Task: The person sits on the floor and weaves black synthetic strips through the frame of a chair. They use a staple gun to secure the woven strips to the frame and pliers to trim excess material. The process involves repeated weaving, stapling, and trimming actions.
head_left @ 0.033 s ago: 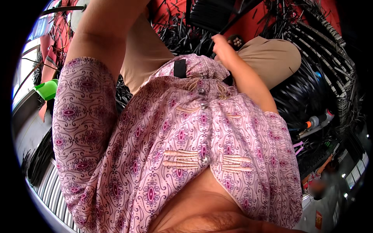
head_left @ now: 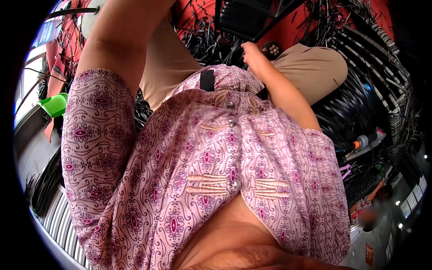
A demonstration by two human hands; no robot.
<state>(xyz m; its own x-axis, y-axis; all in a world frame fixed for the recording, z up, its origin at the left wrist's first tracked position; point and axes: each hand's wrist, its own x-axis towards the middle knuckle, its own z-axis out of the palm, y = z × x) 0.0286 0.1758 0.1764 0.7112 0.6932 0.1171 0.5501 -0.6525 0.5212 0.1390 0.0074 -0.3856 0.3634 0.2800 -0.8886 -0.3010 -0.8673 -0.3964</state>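
Not much new here: your right hand (head_left: 254, 56) has just drifted a touch to the left, toward the loose black strips (head_left: 207, 47), and sits just below the black ribbed panel (head_left: 243, 15) at the top edge. I'd call that a small reposition, with the work in the same spot. Your fingers look loosely curled, but it's tiny from here, so I can't tell if they've got a strip. Your left arm (head_left: 117, 38) runs out of frame, so no clue about your left hand.
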